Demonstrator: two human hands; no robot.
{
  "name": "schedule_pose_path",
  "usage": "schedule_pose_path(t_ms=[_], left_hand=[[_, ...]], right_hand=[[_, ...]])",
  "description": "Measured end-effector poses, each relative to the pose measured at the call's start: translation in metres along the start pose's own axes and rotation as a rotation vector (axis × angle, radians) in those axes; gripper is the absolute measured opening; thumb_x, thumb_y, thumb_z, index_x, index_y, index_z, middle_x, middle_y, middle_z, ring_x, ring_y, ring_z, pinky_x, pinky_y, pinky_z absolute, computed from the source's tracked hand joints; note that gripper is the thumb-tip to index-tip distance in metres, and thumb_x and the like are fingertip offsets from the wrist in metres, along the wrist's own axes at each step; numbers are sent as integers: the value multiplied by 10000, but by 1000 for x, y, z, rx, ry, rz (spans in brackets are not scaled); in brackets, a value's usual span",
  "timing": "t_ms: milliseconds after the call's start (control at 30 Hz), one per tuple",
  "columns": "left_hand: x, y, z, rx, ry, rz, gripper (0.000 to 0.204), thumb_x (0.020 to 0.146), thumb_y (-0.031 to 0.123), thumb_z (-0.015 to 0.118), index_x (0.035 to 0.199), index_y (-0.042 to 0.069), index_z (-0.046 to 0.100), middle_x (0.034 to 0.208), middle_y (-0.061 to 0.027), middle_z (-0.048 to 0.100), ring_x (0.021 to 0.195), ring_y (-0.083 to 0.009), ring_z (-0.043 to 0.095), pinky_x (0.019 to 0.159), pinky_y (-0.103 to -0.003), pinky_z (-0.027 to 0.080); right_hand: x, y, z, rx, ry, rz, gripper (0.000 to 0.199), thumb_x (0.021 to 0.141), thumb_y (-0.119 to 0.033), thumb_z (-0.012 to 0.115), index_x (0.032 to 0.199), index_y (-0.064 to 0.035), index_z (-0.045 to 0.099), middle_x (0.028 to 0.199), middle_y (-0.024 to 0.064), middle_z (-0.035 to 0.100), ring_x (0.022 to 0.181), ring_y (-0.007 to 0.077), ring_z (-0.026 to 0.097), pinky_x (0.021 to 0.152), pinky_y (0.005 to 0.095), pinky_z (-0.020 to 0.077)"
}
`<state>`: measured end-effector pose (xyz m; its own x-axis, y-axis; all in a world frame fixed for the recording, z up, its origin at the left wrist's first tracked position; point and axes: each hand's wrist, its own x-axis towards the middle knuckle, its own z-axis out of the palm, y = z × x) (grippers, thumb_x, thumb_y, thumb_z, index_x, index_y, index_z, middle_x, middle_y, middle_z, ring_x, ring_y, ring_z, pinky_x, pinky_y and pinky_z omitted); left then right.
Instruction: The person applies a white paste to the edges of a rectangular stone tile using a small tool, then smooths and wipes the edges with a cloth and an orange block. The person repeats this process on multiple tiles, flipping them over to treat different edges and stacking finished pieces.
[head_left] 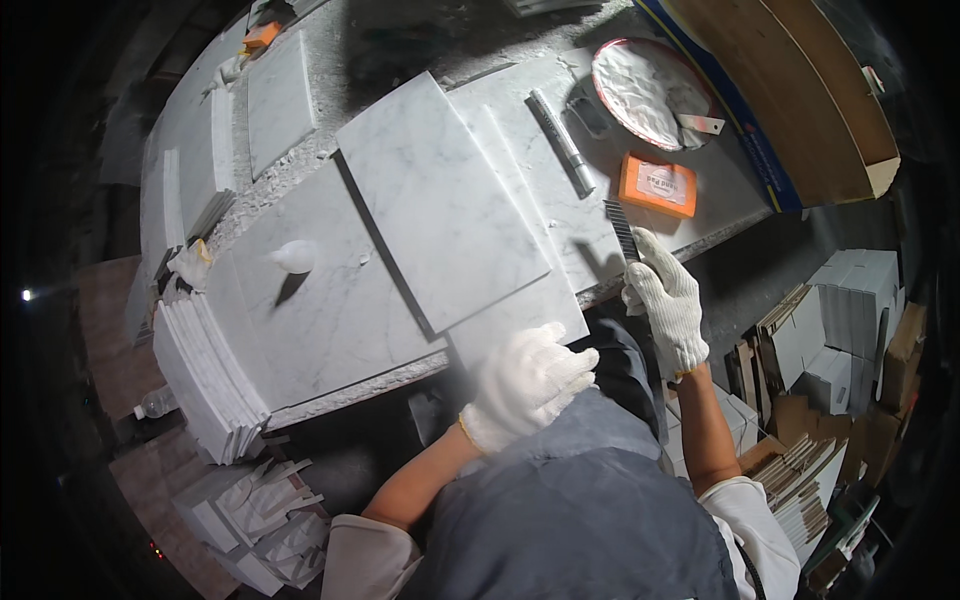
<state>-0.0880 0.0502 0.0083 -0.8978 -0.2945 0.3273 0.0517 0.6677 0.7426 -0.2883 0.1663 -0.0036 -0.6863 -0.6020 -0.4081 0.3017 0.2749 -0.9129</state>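
My right hand (668, 298), in a white knitted glove, is closed around a dark, comb-like tool (620, 228) with a row of fine ridges or teeth. It is held up just off the table's near right edge. My left hand (528, 385), gloved too and slightly blurred, has its fingers apart and nothing in them. It is over the near edge of a lower pale marble tile (530, 325); whether it touches is unclear. A large grey-veined marble tile (440, 200) lies askew on top. Right of it are a silver-grey marker pen (562, 143) and an orange box-shaped hand pad (657, 185).
A round tub of white paste (645, 85) with a scraper (702, 124) stands at the far right, beside a long cardboard box (800, 90). A white bulb-shaped object (294, 257) sits left of the tiles. Stacked tiles (205, 385) line the left; boxes (850, 300) stand right.
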Motion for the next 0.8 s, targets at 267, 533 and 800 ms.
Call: schedule_pose_path(t_ms=[267,533,800], left_hand=[[0,8,0,105,60,3,205,872,257,788,1028,125,777,863,-94,717,874,-329,689,776,-419,551],[1,5,-5,-152,63,-100,112,916,167,709,928,80,779,876,-109,733,816,-317,700,743,-415,563],[18,-6,-26,-421,223,-498,363,1016,344,692,1045,-15,736,949,-77,757,853,-164,708,803,-297,571]], right_hand=[[0,3,4,50,-31,-2,546,1015,-157,667,1511,7,511,893,16,634,706,71,578,612,218,495],[3,18,9,31,-41,-69,511,1015,-123,678,1471,53,531,934,28,681,702,60,565,618,233,493],[-11,-6,32,183,-213,-75,401,992,-85,692,1373,29,638,966,45,727,715,93,649,640,251,557]])
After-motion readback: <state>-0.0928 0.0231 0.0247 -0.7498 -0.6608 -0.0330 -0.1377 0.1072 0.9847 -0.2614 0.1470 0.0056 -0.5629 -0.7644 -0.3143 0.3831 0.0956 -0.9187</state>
